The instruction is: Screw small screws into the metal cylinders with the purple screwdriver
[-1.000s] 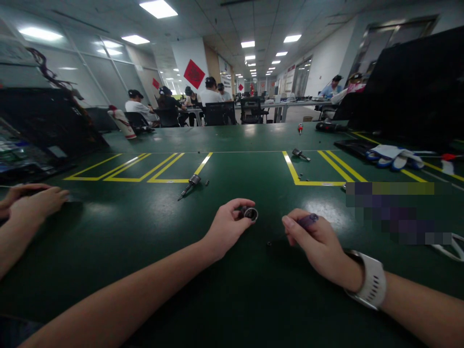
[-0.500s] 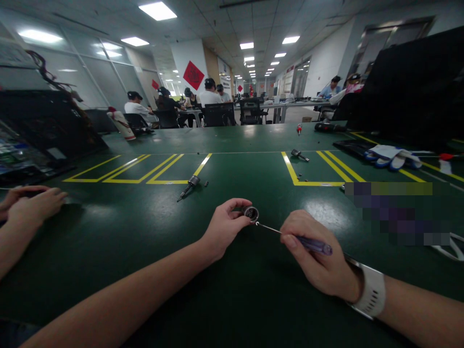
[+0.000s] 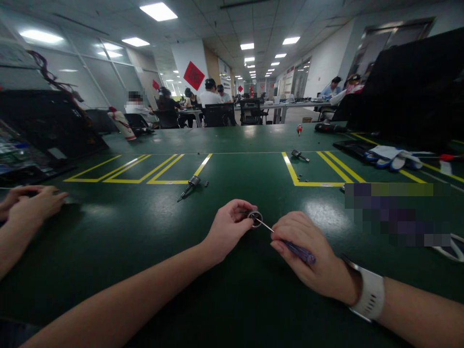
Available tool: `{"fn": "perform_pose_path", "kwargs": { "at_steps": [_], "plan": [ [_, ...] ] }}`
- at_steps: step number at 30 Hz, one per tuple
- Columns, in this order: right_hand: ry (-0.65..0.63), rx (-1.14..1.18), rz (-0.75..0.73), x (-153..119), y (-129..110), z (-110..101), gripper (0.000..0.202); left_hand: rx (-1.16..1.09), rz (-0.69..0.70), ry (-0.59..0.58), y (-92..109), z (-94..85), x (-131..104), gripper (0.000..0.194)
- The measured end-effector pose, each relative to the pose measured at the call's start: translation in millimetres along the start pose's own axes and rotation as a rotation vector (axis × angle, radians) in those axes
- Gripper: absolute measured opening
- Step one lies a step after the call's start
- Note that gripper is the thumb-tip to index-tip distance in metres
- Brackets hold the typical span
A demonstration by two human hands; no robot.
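Near the middle of the green table, my left hand [image 3: 229, 229] pinches a small round metal ring-shaped part [image 3: 255, 218], its open face turned toward the right. My right hand [image 3: 304, 246] is wrapped round a screwdriver [image 3: 300, 252] with a purple translucent handle. The screwdriver's thin shaft points up and left, and its tip is inside the opening of the metal part. Beyond my left hand, a dark metal shaft piece [image 3: 190, 187] lies at the corner of a yellow tape outline, with a tiny part [image 3: 206, 183] beside it.
Another metal piece [image 3: 300, 155] and tiny parts lie within the right tape outline. White-and-blue gloves [image 3: 393, 157] rest at the right. At the left edge are another person's hands [image 3: 34, 205]. A small red item [image 3: 299, 129] and a dark tool [image 3: 329, 127] lie farther back.
My right hand has moved left with the screwdriver, whose tip went from beside the metal part's rim into its opening. The metal part has shifted slightly right and down.
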State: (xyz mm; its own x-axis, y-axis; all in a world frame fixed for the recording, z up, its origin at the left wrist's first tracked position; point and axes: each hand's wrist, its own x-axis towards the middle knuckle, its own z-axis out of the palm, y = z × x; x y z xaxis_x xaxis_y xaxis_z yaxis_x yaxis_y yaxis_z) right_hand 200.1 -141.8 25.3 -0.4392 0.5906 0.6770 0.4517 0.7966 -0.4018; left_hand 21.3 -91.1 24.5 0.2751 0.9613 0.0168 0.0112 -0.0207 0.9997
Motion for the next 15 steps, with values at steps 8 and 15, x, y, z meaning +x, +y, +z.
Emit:
{"fn": "perform_pose_path", "kwargs": {
  "at_steps": [8, 15],
  "plan": [
    [-0.04, -0.086, -0.023, 2.2, -3.2, -1.6, 0.007, 0.023, 0.054, -0.021, -1.9, -0.2, -1.1, 0.012],
    [-0.034, -0.095, -0.051, 1.5, -3.8, 0.0, 0.008, 0.063, 0.08, 0.006, -3.9, 0.1, -0.3, 0.008]
  ]
}}
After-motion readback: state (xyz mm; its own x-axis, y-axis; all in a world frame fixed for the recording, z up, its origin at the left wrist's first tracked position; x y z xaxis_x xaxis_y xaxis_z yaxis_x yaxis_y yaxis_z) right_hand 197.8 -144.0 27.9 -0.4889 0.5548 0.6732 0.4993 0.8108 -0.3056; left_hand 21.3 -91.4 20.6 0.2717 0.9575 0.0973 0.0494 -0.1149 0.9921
